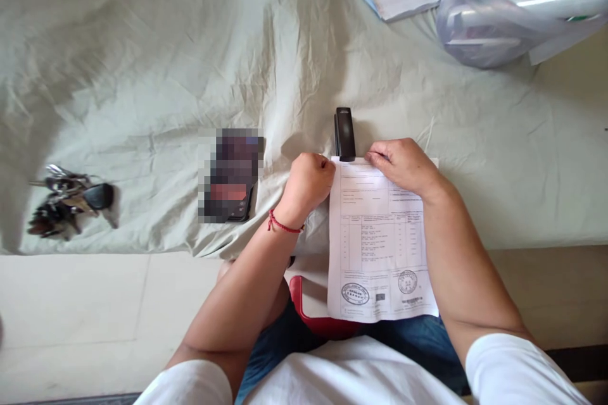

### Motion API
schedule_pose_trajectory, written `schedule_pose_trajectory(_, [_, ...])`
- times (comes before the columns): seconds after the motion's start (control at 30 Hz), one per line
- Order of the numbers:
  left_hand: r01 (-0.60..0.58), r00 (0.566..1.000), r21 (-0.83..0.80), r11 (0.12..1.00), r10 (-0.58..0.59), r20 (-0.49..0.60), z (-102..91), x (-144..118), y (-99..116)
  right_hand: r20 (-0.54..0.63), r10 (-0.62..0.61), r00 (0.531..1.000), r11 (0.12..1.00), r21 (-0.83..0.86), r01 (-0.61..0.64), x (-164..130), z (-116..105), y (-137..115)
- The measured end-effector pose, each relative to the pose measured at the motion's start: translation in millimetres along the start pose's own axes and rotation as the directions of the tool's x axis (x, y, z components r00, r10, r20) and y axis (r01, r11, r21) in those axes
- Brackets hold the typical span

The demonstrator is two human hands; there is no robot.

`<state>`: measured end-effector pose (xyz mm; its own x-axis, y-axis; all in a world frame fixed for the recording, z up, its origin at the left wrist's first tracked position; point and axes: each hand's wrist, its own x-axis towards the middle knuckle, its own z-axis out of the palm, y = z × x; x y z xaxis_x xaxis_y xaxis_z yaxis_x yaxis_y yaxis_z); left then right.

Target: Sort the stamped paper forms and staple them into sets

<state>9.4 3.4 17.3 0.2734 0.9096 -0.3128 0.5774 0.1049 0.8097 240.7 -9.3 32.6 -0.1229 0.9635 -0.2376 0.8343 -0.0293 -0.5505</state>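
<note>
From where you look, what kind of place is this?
Probably a home bedroom used as a makeshift desk, not an office. The printed form and black stapler lie on a wrinkled bedsheet, with a bunch of keys and a plastic bag of papers nearby.

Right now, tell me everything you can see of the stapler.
The stapler is small, black and looks like plastic, with a slim, closed body. It lies flat on the wrinkled pale sheet, pointing lengthwise away from the person. Its near end meets the top edge of the printed paper; whether the paper sits in its mouth cannot be told. The left hand and right hand rest on the paper to either side, neither clearly touching it.
</note>
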Motion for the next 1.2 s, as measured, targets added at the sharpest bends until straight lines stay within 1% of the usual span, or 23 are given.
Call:
schedule_pose_trajectory(0.03, [0.002, 1.000, 0.006, 1.000, -0.002, -0.025, 0.3, -0.7, 0.0, -0.039, -0.019, 0.999, 1.000, 0.019, 0.020, -0.7, 2.1, 0.0])
schedule_pose_trajectory(0.1, [0.016, 0.997, 0.015, 1.000, -0.015, -0.077, 0.8, -1.9, 0.8, -0.154, -0.081, 0.985, 0.993, 0.074, 0.094, -2.7, 6.3, -1.6])
schedule_pose_trajectory(0.17, [0.019, 0.997, 0.020, 1.000, -0.018, -0.071, 1.1, -2.7, 2.7, -0.295, -0.149, 0.944, 0.977, 0.105, 0.187, -4.0, 10.9, -5.3])
schedule_pose_trajectory(0.23, [0.025, 0.998, 0.035, 0.999, -0.023, -0.067, 1.1, -3.2, 5.4, -0.397, -0.189, 0.898, 0.962, 0.110, 0.250, -3.1, 16.7, -10.0])
schedule_pose_trajectory(0.33, [0.039, 0.997, 0.052, 0.998, -0.035, -0.069, 1.2, -3.6, 9.5, -0.472, -0.235, 0.850, 0.936, 0.125, 0.328, 3.1, 28.2, -14.3])
schedule_pose_trajectory(0.43, [0.061, 0.996, 0.035, 0.998, -0.058, -0.061, 1.4, -3.6, 12.2, -0.523, -0.311, 0.794, 0.907, 0.085, 0.412, 11.2, 39.2, -11.7])
schedule_pose_trajectory(0.5, [0.069, 0.997, 0.025, 0.997, -0.068, -0.045, 1.4, -3.2, 12.7, -0.525, -0.342, 0.779, 0.901, 0.053, 0.431, 14.8, 43.9, -7.5])
schedule_pose_trajectory(0.63, [0.070, 0.997, 0.017, 0.997, -0.069, -0.041, 1.1, -1.6, 11.5, -0.467, -0.360, 0.807, 0.904, 0.040, 0.427, 18.2, 49.5, -1.2])
schedule_pose_trajectory(0.77, [0.039, 0.998, 0.013, 0.999, -0.039, -0.042, 1.5, 0.4, 9.6, -0.403, -0.379, 0.833, 0.905, 0.024, 0.424, 20.4, 55.6, -2.9])
schedule_pose_trajectory(0.87, [0.026, 0.999, 0.021, 0.999, -0.026, -0.031, 1.4, 1.6, 9.9, -0.333, -0.342, 0.879, 0.934, -0.022, 0.356, 19.8, 60.7, -6.4])
schedule_pose_trajectory(0.93, [0.025, 0.999, 0.025, 0.999, -0.024, -0.024, 0.7, 2.1, 11.1, -0.310, -0.311, 0.899, 0.950, -0.064, 0.306, 18.0, 64.5, -8.0])
schedule_pose_trajectory(1.07, [0.035, 0.999, 0.037, 0.999, -0.034, -0.014, -1.2, 2.1, 13.8, -0.327, -0.299, 0.896, 0.953, -0.144, 0.266, 14.6, 72.8, -8.3])
schedule_pose_trajectory(1.2, [0.039, 0.999, 0.028, 0.999, -0.038, -0.014, -1.6, 0.4, 14.0, -0.350, -0.296, 0.889, 0.952, -0.182, 0.245, 14.1, 78.4, -7.5])
